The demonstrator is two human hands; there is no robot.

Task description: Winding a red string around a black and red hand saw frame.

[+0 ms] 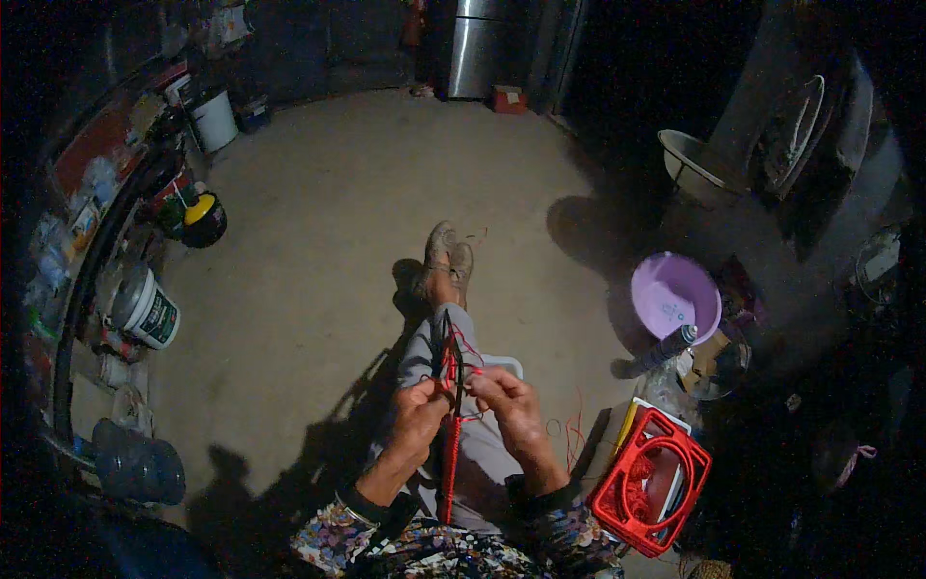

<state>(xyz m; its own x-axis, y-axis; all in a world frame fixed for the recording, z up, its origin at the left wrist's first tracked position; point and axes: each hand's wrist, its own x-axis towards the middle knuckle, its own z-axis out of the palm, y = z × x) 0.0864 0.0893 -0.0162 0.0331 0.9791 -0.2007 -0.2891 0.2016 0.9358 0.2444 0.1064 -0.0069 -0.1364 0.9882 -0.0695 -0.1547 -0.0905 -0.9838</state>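
A red braided cord (451, 473) runs up my lap, with loose red and black strands (449, 352) fanning out above it over my stretched legs. On its left side, my left hand (417, 415) is closed in a pinch on the strands just above the braided part. Across from it, my right hand (511, 405) pinches a thin strand between thumb and fingertips, close beside the black cords. The exact strand in each pinch is partly hidden by the fingers. Both hands are only a little apart over my grey trousers (482, 473).
Beside my right arm stands a red plastic basket (603, 502) with red cord in it. Beyond it are a spray can (675, 343) and a purple basin (661, 299). Buckets (154, 314) and a large water bottle (140, 463) line the left side. A fridge (477, 58) stands far ahead.
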